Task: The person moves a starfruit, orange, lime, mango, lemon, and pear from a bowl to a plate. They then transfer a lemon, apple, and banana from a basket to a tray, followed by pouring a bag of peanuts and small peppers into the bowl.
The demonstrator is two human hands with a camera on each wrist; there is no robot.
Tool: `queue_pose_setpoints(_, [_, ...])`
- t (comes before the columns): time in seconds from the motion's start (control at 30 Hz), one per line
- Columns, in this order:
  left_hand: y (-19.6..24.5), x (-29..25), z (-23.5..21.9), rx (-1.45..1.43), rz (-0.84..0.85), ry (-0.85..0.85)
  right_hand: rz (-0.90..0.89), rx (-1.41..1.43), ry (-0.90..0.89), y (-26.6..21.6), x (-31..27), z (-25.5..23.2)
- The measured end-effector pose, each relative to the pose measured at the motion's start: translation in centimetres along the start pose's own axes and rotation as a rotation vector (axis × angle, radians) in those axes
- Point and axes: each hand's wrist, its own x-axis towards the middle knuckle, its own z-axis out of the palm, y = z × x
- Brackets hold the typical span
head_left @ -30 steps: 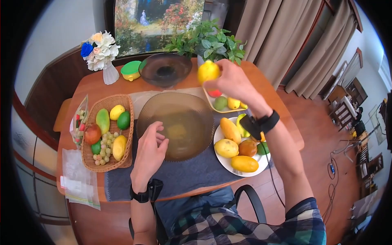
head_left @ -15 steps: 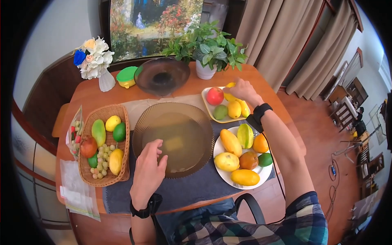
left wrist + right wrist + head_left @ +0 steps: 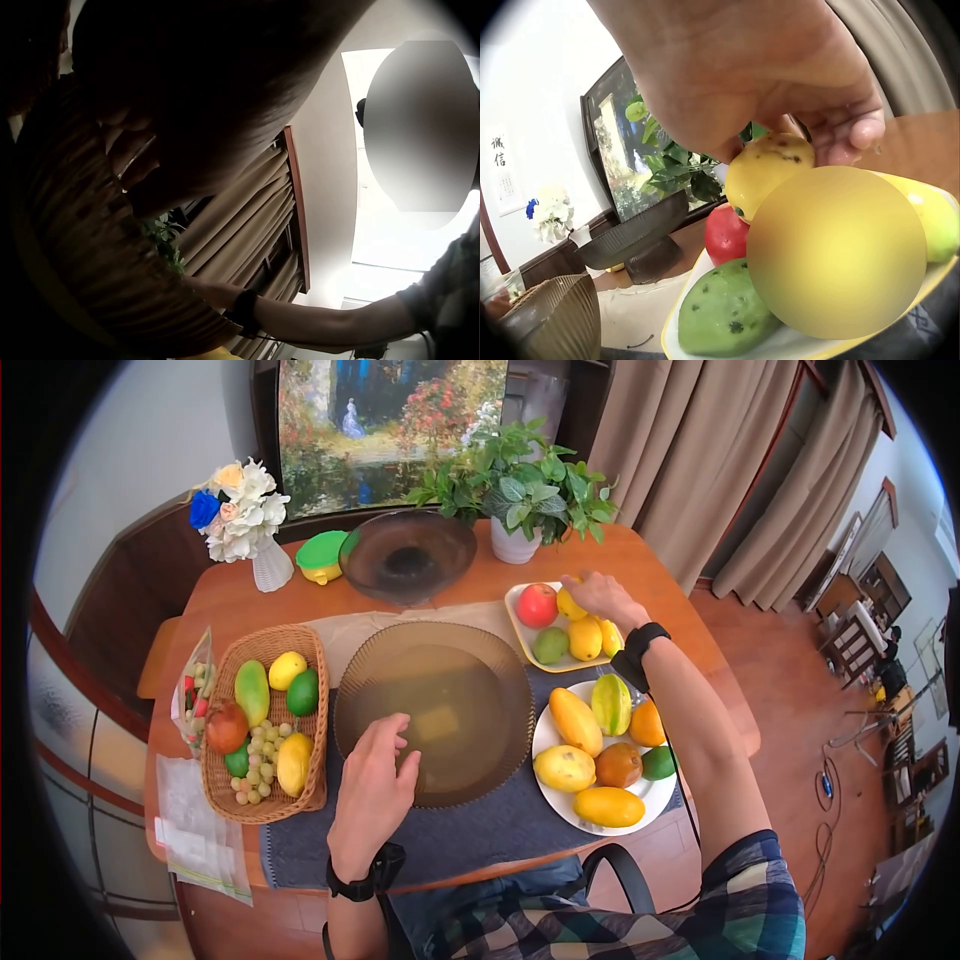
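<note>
My right hand [image 3: 605, 598] is over the far right tray [image 3: 512, 622], fingers and thumb around a yellow fruit [image 3: 769, 176] with brown spots. In the right wrist view the thumb side lies at its left and curled fingertips at its right. A red apple [image 3: 537, 605], a green fruit [image 3: 550, 645] and other yellow fruits [image 3: 585, 639] share that tray. One of these is blurred in the right wrist view. My left hand [image 3: 375, 790] hangs loosely bent at the near left rim of a brown ribbed glass bowl [image 3: 435, 660], holding nothing.
A wicker basket [image 3: 318, 760] of fruit stands left, a white plate [image 3: 655, 810] of fruit right. Behind are a dark footed bowl [image 3: 408, 550], a green-lidded container [image 3: 322, 552], a potted plant [image 3: 515, 540] and a flower vase [image 3: 270, 567]. Plastic bags [image 3: 205, 840] lie left.
My right hand has brought the yellow fruit from above the table's far side down into the tray. The left hand has stayed almost still at the glass bowl.
</note>
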Motion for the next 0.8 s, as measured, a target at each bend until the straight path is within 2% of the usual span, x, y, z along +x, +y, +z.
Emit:
queue_pose_setpoints(0.57, [0.0, 0.0, -0.1, 0.002, 0.015, -0.002, 0.095, -0.019, 0.031, 0.0, -0.1, -0.2])
queue_pose_setpoints(0.63, [-0.1, 0.0, -0.1, 0.008, 0.019, 0.004, 0.015, -0.111, 0.153, -0.3, -0.8, -0.8])
queue_pose_setpoints(0.7, [-0.1, 0.0, 0.1, 0.013, 0.022, 0.004, -0.039, -0.126, 0.184, -1.2, -1.9, -2.0])
queue_pose_setpoints(0.8, [-0.3, 0.2, 0.3, 0.024, 0.046, 0.004, -0.165, -0.109, 0.201, -5.6, -7.8, -6.1])
